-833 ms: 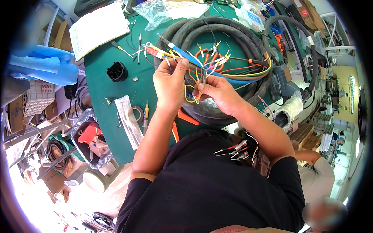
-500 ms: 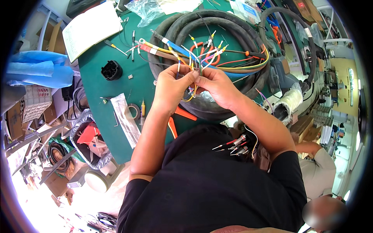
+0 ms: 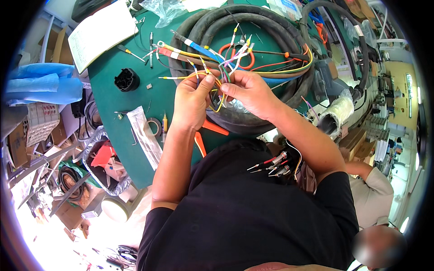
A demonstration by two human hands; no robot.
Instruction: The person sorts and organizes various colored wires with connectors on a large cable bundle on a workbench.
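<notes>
My left hand [image 3: 194, 97] pinches a few thin wires, among them an orange wire [image 3: 174, 77] whose end points left. Close beside it, my right hand [image 3: 246, 90] is closed on more thin wires [image 3: 233, 63] in purple, white and green. Small labels and metal tips show on several wire ends. Behind the hands, thick blue, brown and yellow leads [image 3: 199, 49] with ring terminals come out of a coiled black cable [image 3: 271, 20]. Orange-handled scissors [image 3: 252, 58] lie inside the coil. The wires between my fingertips are partly hidden.
On the green table [image 3: 106, 97] are a black round connector [image 3: 127, 80], an open notebook [image 3: 101, 34], a screwdriver [image 3: 131, 52], a tape roll [image 3: 154, 127] and orange tool handles [image 3: 215, 128]. A bin [image 3: 106, 162] stands at the left. Another person [image 3: 373, 194] is at the right.
My hands have moved slightly apart. The wires have spread into two groups, with the orange wire now sticking out left of my left hand. The view has shifted a little.
</notes>
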